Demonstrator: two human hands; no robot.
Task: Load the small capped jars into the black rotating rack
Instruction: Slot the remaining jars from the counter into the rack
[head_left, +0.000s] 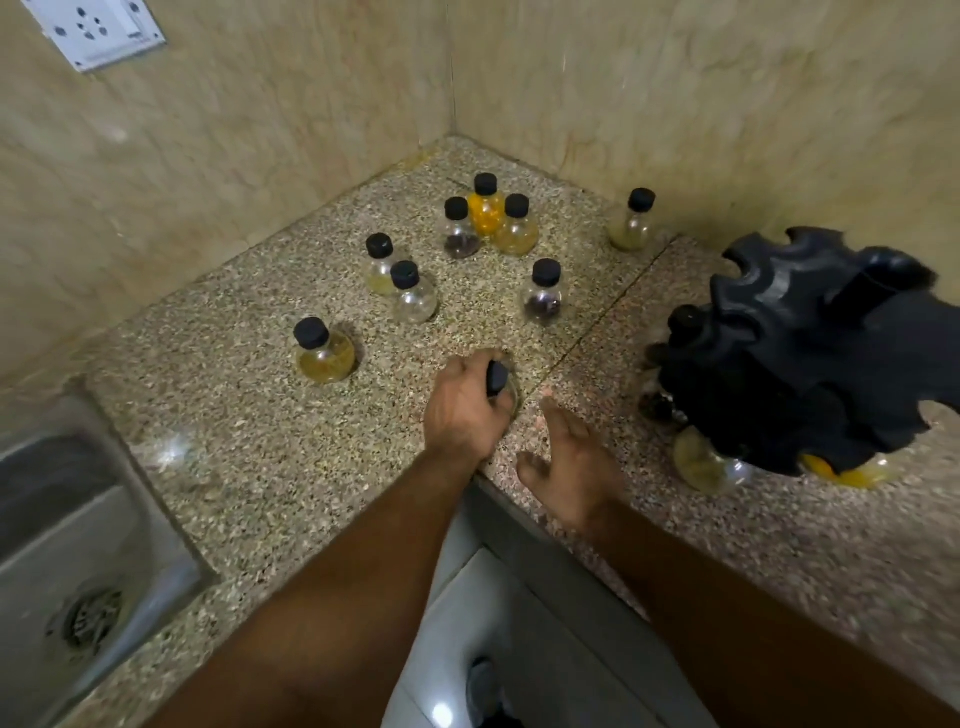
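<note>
Several small round glass jars with black caps stand on the speckled counter (249, 415): one with yellow contents (324, 353) at the left, a pair (400, 280) behind it, a cluster of three (485, 218) near the corner, one with dark contents (543, 296) and one (631, 221) by the right wall. My left hand (465, 410) is closed around another jar (497, 378), whose black cap shows between the fingers. My right hand (569, 462) hovers open just right of it. The black rotating rack (800, 348) stands at the right with jars hanging in its lower slots.
A steel sink (78, 545) with a drain lies at the lower left. Beige walls meet in a corner behind the jars, with a white socket plate (96, 31) at the top left. The counter's inner edge runs under my forearms, with floor below.
</note>
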